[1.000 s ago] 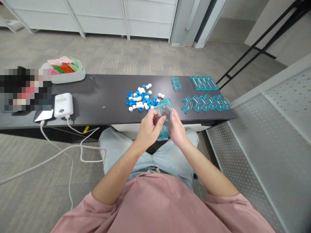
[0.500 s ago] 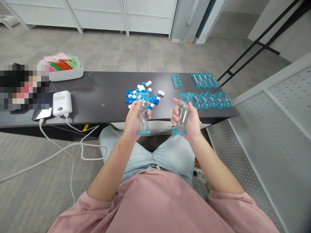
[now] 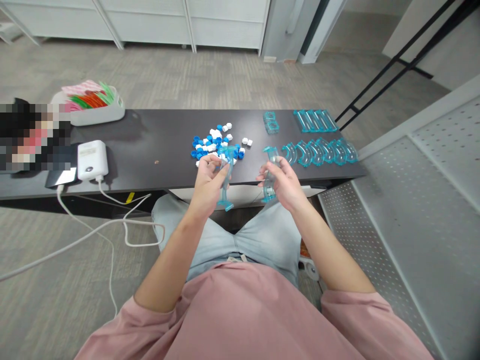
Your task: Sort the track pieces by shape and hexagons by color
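Observation:
My left hand pinches a clear track piece with teal ends, held edge-on over the near side of the table. In my right hand is a second such piece, a teal-edged clear track half, gripped between thumb and fingers. The two pieces are apart, roughly upright. Behind my left hand lies a pile of small blue and white caps. To the right of my right hand runs a row of curved clear teal pieces.
Straight clear teal pieces lie at the back right, beside small square teal pieces. On the left are a white power bank with cables and a white basket of colourful items. A perforated metal panel stands at the right.
Both hands have turned their clear pieces from facing me to more edge-on. My right hand has shifted slightly left, and its index finger is no longer stretched out.

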Demonstrator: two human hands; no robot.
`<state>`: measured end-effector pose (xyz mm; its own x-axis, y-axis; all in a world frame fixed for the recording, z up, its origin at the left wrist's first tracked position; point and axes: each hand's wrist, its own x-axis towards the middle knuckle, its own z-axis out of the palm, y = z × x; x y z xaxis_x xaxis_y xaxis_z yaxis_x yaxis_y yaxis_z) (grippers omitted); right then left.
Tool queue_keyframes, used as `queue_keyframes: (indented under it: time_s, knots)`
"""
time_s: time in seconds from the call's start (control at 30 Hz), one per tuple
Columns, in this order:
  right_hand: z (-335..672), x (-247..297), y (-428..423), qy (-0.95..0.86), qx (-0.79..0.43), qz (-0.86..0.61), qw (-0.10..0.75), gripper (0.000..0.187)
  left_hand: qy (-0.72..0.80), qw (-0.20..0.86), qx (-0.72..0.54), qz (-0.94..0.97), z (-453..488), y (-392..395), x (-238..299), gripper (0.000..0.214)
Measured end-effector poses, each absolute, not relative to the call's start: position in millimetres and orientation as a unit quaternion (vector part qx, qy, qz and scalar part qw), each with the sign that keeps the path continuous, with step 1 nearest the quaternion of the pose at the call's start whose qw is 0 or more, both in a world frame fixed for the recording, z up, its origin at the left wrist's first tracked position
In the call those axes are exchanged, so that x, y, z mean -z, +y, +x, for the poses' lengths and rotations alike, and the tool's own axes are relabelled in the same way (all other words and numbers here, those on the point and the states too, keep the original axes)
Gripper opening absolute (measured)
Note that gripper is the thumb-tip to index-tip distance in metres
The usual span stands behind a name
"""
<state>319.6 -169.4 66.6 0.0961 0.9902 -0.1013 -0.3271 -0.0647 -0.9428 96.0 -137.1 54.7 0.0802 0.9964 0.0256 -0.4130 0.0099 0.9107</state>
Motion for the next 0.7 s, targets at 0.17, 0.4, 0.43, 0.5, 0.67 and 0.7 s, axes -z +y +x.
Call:
queue_keyframes:
  time_s: [0.17, 0.4, 0.43, 0.5, 0.67, 0.7]
  knots:
    - [318, -59, -170, -0.412, -0.521, -0.483, 0.570, 0.081, 0.398, 0.544, -0.561, 0.480, 102, -133, -42, 0.047]
    - [314, -62, -173, -0.393, -0.554, -0.466, 0.566, 0.067, 0.427, 0.517, -0.543, 0.505, 107, -132, -36, 0.030]
    - [314, -61, -173, -0.391, -0.559, -0.467, 0.563, 0.066, 0.427, 0.516, -0.542, 0.508, 108, -132, -37, 0.031]
    - [314, -59, -172, -0.392, -0.567, -0.468, 0.552, 0.064, 0.429, 0.512, -0.535, 0.517, 112, -131, -38, 0.031]
    - [312, -53, -171, -0.418, -0.545, -0.478, 0.548, 0.059, 0.435, 0.494, -0.512, 0.552, 125, -131, -46, 0.028]
    - [310, -53, -171, -0.423, -0.536, -0.480, 0.551, 0.058, 0.434, 0.495, -0.507, 0.557, 128, -131, -48, 0.027]
